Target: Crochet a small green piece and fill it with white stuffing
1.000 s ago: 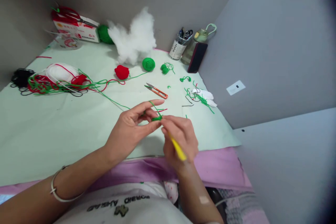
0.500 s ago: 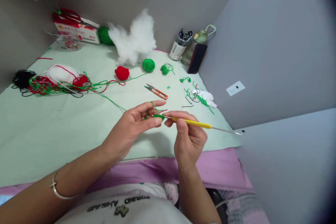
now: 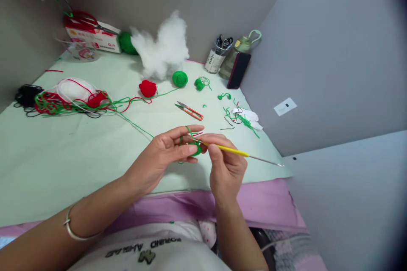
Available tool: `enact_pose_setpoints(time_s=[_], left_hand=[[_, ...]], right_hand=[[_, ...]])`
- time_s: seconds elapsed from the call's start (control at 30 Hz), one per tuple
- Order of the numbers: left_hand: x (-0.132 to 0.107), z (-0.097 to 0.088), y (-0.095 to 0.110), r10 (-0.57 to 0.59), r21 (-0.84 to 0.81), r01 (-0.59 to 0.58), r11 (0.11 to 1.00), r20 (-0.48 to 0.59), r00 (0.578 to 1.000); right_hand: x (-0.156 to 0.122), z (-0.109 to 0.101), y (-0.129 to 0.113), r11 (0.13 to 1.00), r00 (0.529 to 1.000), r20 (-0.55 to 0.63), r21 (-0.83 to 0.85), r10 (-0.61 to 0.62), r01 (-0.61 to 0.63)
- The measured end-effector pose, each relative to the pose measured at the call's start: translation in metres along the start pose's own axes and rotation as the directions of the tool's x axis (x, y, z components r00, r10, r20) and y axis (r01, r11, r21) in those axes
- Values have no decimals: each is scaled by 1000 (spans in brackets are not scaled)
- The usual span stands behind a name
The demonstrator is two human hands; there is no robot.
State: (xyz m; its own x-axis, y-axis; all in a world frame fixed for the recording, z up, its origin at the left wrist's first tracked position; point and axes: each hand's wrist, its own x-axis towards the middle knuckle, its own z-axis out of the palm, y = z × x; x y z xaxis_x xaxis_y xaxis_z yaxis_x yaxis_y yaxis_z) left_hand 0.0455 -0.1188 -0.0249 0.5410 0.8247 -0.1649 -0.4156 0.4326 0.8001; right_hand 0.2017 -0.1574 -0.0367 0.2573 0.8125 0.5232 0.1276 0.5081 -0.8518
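Observation:
Between thumb and fingers, my left hand [image 3: 170, 146] pinches a small green crochet piece [image 3: 197, 149]. Green yarn [image 3: 136, 125] loops over its raised index finger and trails left across the table. My right hand [image 3: 226, 165] is closed pen-style around a crochet hook with a yellow grip [image 3: 235, 150]. The hook's working tip is at the green piece, partly hidden by my fingers, and its metal far end points right. Just beyond my hands lie orange-handled thread snips [image 3: 192, 112] and short red yarn bits [image 3: 197, 134].
A yarn tangle with a white ball [image 3: 76, 89] lies left. Farther back are a red crochet piece [image 3: 148, 88], a green ball [image 3: 180, 78], white stuffing [image 3: 165, 46], a pen cup [image 3: 215, 60], a bottle [image 3: 229, 65] and a phone [image 3: 239, 71]. Yarn scraps [image 3: 246, 122] lie right, near the grey partition [image 3: 318, 72].
My right hand and the hook have shifted slightly left, and the hook's far end has dipped. The green piece has turned and shows more of itself. My left index finger has moved slightly right.

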Motion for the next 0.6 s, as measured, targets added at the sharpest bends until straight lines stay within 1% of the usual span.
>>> enact_pose_setpoints(time_s=[0.07,0.17,0.23,0.3,0.37,0.43,0.47,0.53,0.57,0.6], left_hand=[[-1,-1,0,26,70,-26,997,8,1000],[-2,-3,1,55,140,-54,989,-8,998],[-2,-6,1,76,168,-71,983,-25,997],[-2,-7,0,102,207,-91,974,-39,994],[-3,-6,-1,137,269,-116,956,-60,989],[-4,-4,-4,187,328,-145,933,-99,977],[-4,-2,-5,212,342,-158,926,-125,969],[-4,2,-6,228,304,-171,937,-161,960],[-4,3,-7,199,245,-155,957,-165,966],[-4,3,-7,139,164,-114,980,-149,979]], right_hand=[[-1,-1,1,998,999,-12,43,53,-53],[-1,-4,3,976,988,-8,157,152,-149],[0,-6,2,972,987,1,173,160,-158],[0,-7,0,985,993,-4,123,120,-119],[-2,-6,-3,999,999,-9,-9,35,-35],[-5,-5,-3,977,994,32,-181,-107,111],[-7,-4,-2,943,977,76,-259,-197,210],[-11,-2,1,822,914,175,-402,-365,405],[-12,-1,3,747,878,213,-462,-429,478],[-13,-1,5,688,854,229,-512,-467,514]])
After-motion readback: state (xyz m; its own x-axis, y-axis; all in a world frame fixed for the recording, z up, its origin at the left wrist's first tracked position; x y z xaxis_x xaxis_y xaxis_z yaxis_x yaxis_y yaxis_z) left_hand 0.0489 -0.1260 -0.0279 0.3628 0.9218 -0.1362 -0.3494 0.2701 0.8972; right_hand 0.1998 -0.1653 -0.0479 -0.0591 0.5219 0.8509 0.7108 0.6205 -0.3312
